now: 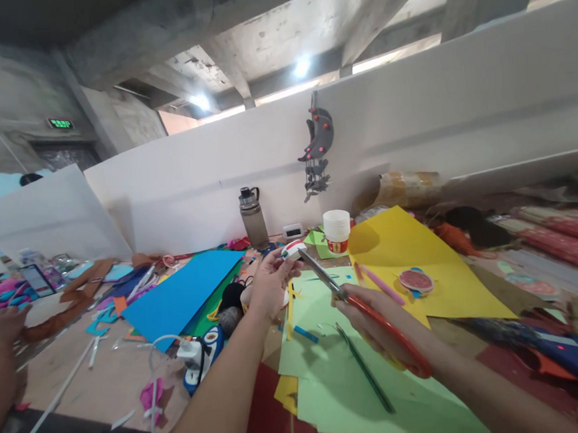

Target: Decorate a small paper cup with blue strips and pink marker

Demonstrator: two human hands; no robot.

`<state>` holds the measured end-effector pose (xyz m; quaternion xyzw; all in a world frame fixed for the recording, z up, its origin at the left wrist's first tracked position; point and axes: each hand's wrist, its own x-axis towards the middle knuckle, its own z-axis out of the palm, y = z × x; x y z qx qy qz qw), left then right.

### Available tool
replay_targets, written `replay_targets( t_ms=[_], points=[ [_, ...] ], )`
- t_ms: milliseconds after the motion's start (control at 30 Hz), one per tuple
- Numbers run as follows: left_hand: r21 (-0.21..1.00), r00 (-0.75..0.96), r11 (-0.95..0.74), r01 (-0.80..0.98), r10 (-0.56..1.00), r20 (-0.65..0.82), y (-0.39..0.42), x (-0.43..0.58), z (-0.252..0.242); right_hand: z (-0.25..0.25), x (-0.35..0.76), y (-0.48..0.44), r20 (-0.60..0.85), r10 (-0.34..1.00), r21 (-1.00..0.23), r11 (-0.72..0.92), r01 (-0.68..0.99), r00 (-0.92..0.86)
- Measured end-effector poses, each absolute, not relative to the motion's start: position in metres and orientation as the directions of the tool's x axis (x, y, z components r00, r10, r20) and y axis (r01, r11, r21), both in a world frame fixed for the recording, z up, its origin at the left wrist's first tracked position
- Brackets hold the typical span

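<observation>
My left hand [268, 283] pinches a small white piece with red markings [293, 247], which looks like part of a paper cup. In my right hand [365, 312] is a pair of scissors [323, 275] with red handles. The blade tips reach the near edge of the white piece; whether they are cutting into it I cannot tell. Below both hands lie light green paper sheets [326, 380] with a dark green pencil [365, 369] on them. A stack of white paper cups [336, 226] stands just beyond my right hand.
Yellow paper [455, 290] with a pink marker [382, 284] lies right, blue card [185, 295] left. A power strip [210, 356] with a cable sits near my left forearm. A glue gun [575, 354] lies right, a bottle [253, 220] behind. Another person's hand [0, 332] shows left.
</observation>
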<state>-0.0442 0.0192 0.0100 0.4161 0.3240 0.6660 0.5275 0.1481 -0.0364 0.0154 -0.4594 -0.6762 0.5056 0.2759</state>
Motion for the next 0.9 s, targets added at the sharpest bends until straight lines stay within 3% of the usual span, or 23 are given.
replay_targets(
  t_ms=[900],
  points=[
    [0.855, -0.042, -0.223, -0.469, 0.972, 0.231, 0.0227, -0.0483, 0.0051, 0.018, 0.1515, -0.0387, -0.114, 0.891, -0.948, 0.035, 0.317, -0.439]
  ],
)
